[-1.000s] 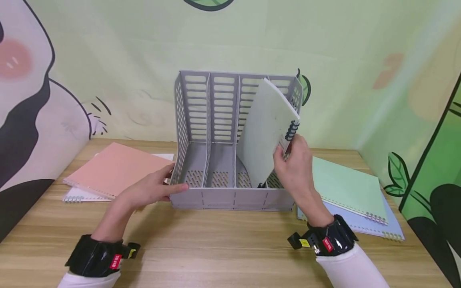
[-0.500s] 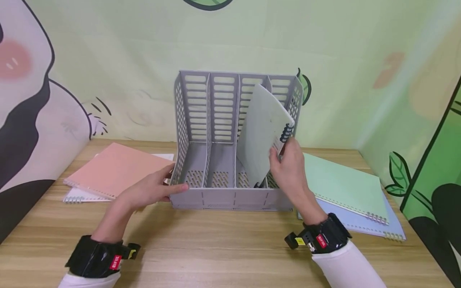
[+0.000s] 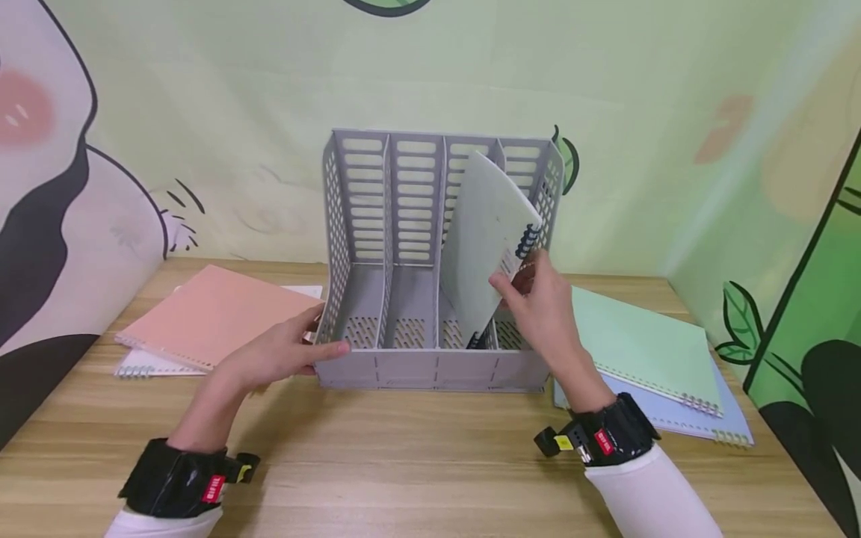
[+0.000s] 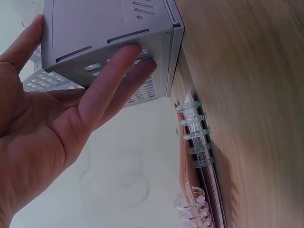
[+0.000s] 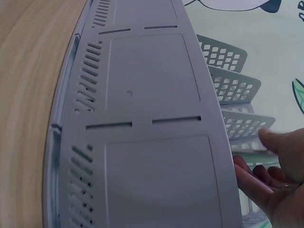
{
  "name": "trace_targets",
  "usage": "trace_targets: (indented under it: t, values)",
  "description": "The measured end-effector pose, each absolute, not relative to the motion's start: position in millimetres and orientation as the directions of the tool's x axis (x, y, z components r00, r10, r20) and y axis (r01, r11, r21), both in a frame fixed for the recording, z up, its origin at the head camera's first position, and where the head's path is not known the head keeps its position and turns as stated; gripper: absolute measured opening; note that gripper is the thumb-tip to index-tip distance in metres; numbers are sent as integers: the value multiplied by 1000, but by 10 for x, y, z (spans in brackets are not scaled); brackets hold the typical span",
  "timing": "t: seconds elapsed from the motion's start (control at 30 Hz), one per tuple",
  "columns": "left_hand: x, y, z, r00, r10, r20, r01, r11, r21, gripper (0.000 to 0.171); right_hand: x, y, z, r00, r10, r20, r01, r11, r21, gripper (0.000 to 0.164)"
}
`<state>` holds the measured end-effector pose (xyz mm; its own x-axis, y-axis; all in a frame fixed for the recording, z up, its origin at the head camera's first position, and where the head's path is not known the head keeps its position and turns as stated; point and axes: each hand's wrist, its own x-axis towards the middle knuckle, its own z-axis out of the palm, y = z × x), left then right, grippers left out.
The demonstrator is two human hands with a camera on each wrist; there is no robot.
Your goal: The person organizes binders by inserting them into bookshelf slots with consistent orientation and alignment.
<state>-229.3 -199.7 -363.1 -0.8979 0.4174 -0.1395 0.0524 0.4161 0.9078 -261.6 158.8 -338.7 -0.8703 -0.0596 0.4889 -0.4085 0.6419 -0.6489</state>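
Observation:
A grey file rack (image 3: 410,370) with several upright compartments stands on the wooden table. My left hand (image 3: 285,347) holds its front left corner, thumb over the front rim; in the left wrist view two fingers (image 4: 114,80) lie against its perforated side. A pale grey-green spiral notebook (image 3: 480,239) stands on edge, tilted, in the compartment second from the right, its dark coil toward me. My right hand (image 3: 545,306) is at the coil edge, thumb on the near face and curled fingers behind. In the right wrist view the rack's front hides most of the notebook.
Left of the rack, a pink notebook (image 3: 222,314) lies over a white spiral one (image 3: 144,365). A mint-green notebook (image 3: 652,351) overlaps a lavender one (image 3: 729,418) on the right. A printed cloth backdrop (image 3: 269,112) hangs behind the table.
The notebook's coil edge has shifted left and the notebook has settled lower into the rack. My right hand went left with it, its thumb now more extended. The left hand stays put.

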Motion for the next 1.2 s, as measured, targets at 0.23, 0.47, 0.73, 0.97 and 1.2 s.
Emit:
trace_targets:
  t: [0.23, 0.47, 0.73, 0.97, 1.2]
  values:
    - [-2311, -2006, -3652, -900, 413, -143, 47, 416, 908, 85, -2531, 1726, -3351, -908, -62, 414, -357, 631, -688, 48]
    - [-2301, -2011, -3645, -900, 412, -141, 48, 415, 908, 84, -2492, 1919, -3272, -882, -24, 470, -365, 666, -651, 38]
    - [-2314, -2015, -3658, -904, 398, -154, 44, 447, 893, 85, -2419, 2155, -3243, -850, 36, 525, -325, 750, -577, 22]
    - [-2325, -2003, -3656, -902, 404, -154, 47, 446, 894, 85, -2384, 2366, -3250, -912, 21, 409, -213, 828, -519, 28]
    - [-2318, -2005, -3654, -898, 412, -154, 43, 430, 902, 86, -2402, 2514, -3328, -985, -112, 128, -152, 915, -373, 35]
